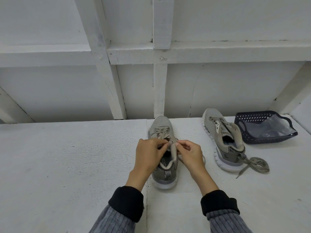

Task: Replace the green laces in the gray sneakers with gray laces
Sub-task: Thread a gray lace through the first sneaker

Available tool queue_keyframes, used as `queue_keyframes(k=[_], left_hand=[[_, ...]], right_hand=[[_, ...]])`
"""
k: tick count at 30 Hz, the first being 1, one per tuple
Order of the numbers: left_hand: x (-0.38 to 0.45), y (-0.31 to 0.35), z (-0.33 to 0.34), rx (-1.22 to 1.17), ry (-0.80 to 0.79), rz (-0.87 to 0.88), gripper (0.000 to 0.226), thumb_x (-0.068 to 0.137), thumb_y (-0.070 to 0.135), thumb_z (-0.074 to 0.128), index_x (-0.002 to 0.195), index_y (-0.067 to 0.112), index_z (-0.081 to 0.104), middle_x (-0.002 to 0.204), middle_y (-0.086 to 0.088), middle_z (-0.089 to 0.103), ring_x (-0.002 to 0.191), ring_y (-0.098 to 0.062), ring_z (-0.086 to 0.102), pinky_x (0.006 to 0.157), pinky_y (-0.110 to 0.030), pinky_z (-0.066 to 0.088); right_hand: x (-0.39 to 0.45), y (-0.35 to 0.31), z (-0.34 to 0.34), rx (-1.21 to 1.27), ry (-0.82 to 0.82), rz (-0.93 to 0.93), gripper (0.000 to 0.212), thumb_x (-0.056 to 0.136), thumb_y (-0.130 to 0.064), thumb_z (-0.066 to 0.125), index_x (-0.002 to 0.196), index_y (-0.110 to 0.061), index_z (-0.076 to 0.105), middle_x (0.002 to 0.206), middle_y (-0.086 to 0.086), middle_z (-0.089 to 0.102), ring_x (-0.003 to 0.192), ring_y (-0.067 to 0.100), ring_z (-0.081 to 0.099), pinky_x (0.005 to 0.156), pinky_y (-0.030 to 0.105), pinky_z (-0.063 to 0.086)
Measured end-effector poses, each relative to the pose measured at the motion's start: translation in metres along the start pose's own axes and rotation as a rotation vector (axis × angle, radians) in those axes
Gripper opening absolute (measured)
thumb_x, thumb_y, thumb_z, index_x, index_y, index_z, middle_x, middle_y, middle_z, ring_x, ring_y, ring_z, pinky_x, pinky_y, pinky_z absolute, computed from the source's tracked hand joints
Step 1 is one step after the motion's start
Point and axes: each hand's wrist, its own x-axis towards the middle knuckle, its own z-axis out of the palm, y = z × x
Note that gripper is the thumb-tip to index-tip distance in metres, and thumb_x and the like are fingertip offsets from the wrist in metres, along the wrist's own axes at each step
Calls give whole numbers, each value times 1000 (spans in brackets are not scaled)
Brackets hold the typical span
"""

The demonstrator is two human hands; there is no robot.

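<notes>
left hand (pixel 149 153), right hand (pixel 190 153) pinch gray lace (pixel 173 149) | sneaker (pixel 162 130) (eyelets hidden)

light: even, soft, bright | shadows: faint | focus: sharp ctr | edges: wide-angle bend

Near sneaker's insole (pixel 164 163) reads "MORY", perhaps cut off.

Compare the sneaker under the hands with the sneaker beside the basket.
The near sneaker has a gray lace crossed through its eyelets; the far sneaker has none threaded, and a loose gray lace lies coiled at its heel. The left hand and right hand pinch the near sneaker's lace; the far one is untouched. The near one points straight away; the far one sits angled. Both are gray with pale soles.
</notes>
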Motion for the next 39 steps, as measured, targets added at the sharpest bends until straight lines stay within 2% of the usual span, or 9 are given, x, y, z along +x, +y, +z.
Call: queue_keyframes(k=[7, 13, 18, 23, 27, 30, 34, 36, 39], left_hand=[[7, 1, 0, 97, 3, 40, 12, 89, 33, 68, 90, 28, 79, 80, 7, 76, 74, -15, 69, 82, -41, 52], [18, -1, 1, 188, -89, 141, 18, 95, 35, 61, 94, 31, 78, 79, 8, 73, 72, -14, 62, 83, -34, 36], [15, -6, 4, 231, -62, 164, 17, 95, 39, 59, 96, 35, 75, 84, 12, 72, 76, -11, 51, 78, -34, 26], [2, -20, 7, 35, 73, -8, 20, 86, 37, 72, 106, 39, 70, 109, 20, 59, 101, -7, 41, 83, -31, 22], [-18, -22, 10, -195, 184, -241, 29, 81, 38, 77, 105, 40, 60, 107, 21, 53, 101, -7, 48, 85, -29, 37], [-22, -17, 12, -364, 223, -399, 26, 81, 35, 78, 93, 31, 55, 99, 15, 55, 94, -10, 54, 74, -22, 43], [-22, -17, 13, -481, 226, -442, 17, 84, 32, 76, 89, 24, 63, 92, 10, 66, 89, -9, 63, 71, -22, 50], [-23, -18, 15, -509, 225, -437, 13, 86, 32, 75, 94, 26, 65, 95, 12, 68, 90, -6, 64, 74, -23, 52], [-22, -20, 17, -526, 219, -422, 11, 88, 28, 72, 98, 28, 68, 99, 15, 68, 92, -3, 63, 72, -16, 51]], right_hand=[[-1, 0, 1, 31, -24, -38, 7, 86, -16, 71, 88, -22, 73, 88, 2, 74, 90, 19, 70, 85, 36, 57], [0, -2, -2, 122, -69, -29, 12, 91, -13, 64, 91, -21, 73, 85, 1, 75, 79, 11, 67, 70, 20, 54], [5, 0, 0, 144, -64, -10, 10, 92, -8, 63, 89, -13, 72, 80, 7, 71, 72, 14, 60, 65, 20, 52], [7, 9, -3, 312, 137, 116, 10, 96, -8, 56, 89, -7, 64, 76, 6, 60, 67, 13, 56, 62, 24, 50], [2, 36, -23, -21, 321, 152, 11, 95, -12, 57, 93, -4, 65, 77, 8, 64, 64, 16, 61, 59, 25, 51], [-2, 47, -31, -135, 369, 152, 14, 94, -10, 57, 94, 2, 66, 72, 6, 63, 67, 22, 61, 67, 34, 55], [-3, 36, -28, -349, 325, -52, 14, 93, -10, 59, 105, -7, 65, 98, -1, 56, 88, 22, 59, 77, 30, 48], [-6, 25, -20, -457, 224, -222, 22, 92, -12, 61, 113, -16, 65, 108, -6, 52, 93, 17, 54, 82, 19, 43], [-7, 11, -3, -439, 53, -364, 24, 92, -8, 60, 113, -16, 69, 105, -6, 63, 83, 10, 57, 70, 3, 38]])
